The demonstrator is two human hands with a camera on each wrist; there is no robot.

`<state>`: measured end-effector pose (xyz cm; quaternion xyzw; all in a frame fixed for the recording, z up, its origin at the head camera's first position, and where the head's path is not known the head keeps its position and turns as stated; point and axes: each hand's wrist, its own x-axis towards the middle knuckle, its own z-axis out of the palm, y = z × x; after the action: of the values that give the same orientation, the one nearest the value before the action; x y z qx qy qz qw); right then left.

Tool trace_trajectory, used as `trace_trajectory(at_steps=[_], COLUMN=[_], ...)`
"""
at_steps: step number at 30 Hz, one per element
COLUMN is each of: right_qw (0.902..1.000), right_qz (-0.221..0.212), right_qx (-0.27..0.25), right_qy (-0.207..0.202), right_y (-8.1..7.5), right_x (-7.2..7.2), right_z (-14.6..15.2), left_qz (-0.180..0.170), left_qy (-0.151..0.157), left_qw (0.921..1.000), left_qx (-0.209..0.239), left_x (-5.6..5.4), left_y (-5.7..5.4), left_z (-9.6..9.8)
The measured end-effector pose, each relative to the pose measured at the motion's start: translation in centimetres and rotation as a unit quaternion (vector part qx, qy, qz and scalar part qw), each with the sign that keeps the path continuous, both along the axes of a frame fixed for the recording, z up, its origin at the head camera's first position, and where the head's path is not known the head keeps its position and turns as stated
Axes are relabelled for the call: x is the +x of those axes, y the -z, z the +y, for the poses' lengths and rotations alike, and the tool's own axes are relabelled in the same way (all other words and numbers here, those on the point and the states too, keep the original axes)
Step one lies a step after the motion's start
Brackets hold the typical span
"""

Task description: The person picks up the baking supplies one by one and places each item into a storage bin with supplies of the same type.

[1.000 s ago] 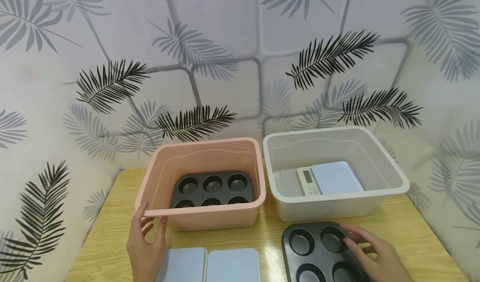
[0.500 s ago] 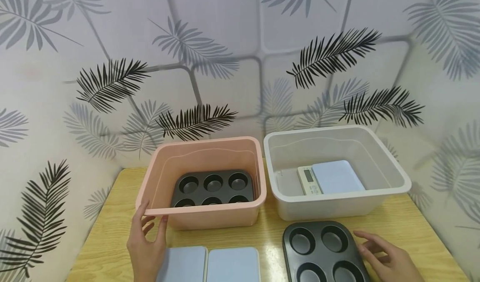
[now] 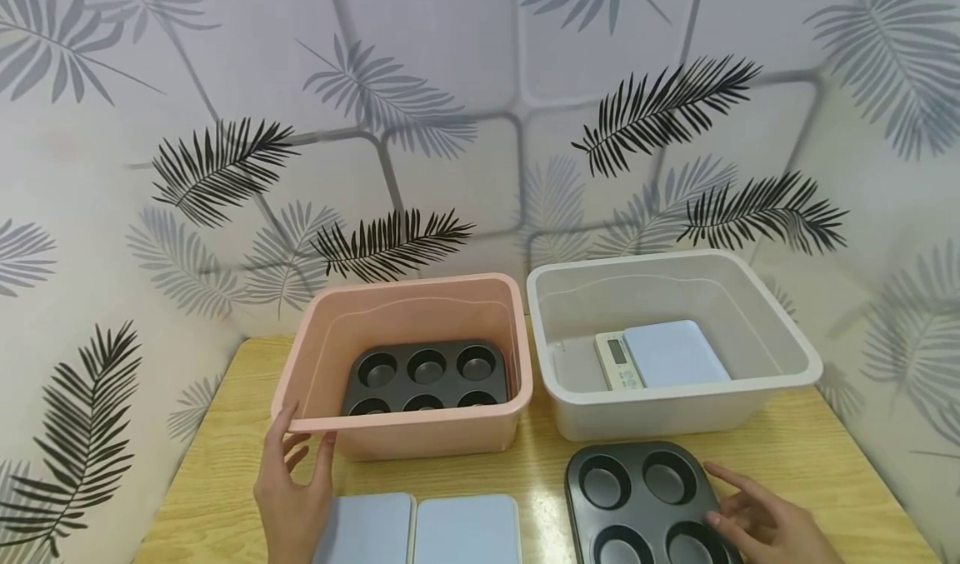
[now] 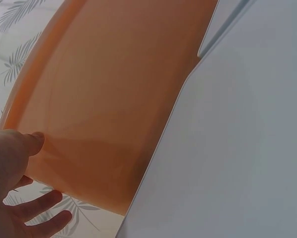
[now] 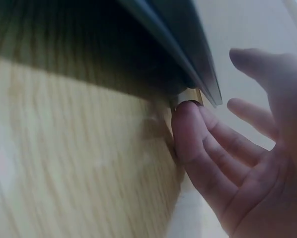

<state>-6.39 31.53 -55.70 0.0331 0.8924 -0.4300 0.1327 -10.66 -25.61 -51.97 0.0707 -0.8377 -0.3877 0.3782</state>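
Nearest me, my right hand (image 3: 765,524) lies with loose, straight fingers against the right edge of the black muffin tin (image 3: 645,506) on the wooden table (image 3: 217,464). In the right wrist view a fingertip (image 5: 187,119) is tucked just under the tin's thin rim (image 5: 188,59), with nothing yet gripped. I judge the tin stiff, light for its spread, and slick on its dark coating, so the flat rim is the place to pinch, thumb on top and fingers beneath, rather than the cups.

To the left, two pale blue kitchen scales (image 3: 416,531) sit side by side at the table's near edge. My left hand (image 3: 288,489) rests with relaxed fingers on the near left corner of the pink bin (image 3: 420,439), thumb (image 4: 32,141) against its wall, steadying it without clasping.

Farther back, a second muffin tin (image 3: 426,376) lies flat in the pink bin. The clear bin (image 3: 675,422) beside it holds another scale (image 3: 660,356).
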Motion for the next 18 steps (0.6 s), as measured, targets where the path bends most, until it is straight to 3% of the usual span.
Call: trace_trajectory(at_steps=[5, 13, 18], right_qw=[0.9987, 0.9874, 0.9843], right_qz=[-0.037, -0.059, -0.053], right_qx=[-0.034, -0.143, -0.158], right_qy=[0.009, -0.036, -0.060], right_y=[0.5, 1.5, 1.4], right_x=[-0.1, 0.2, 0.3], right_z=[0.5, 1.9, 1.7], left_qz=[0.006, 0.003, 0.002], left_qy=[0.001, -0.002, -0.004], left_qw=[1.0000, 1.0000, 1.0000], left_qx=[0.002, 0.005, 0.008], left_x=[0.0, 0.1, 0.1], left_y=[-0.1, 0.0, 0.0], left_z=[0.1, 0.1, 0.2])
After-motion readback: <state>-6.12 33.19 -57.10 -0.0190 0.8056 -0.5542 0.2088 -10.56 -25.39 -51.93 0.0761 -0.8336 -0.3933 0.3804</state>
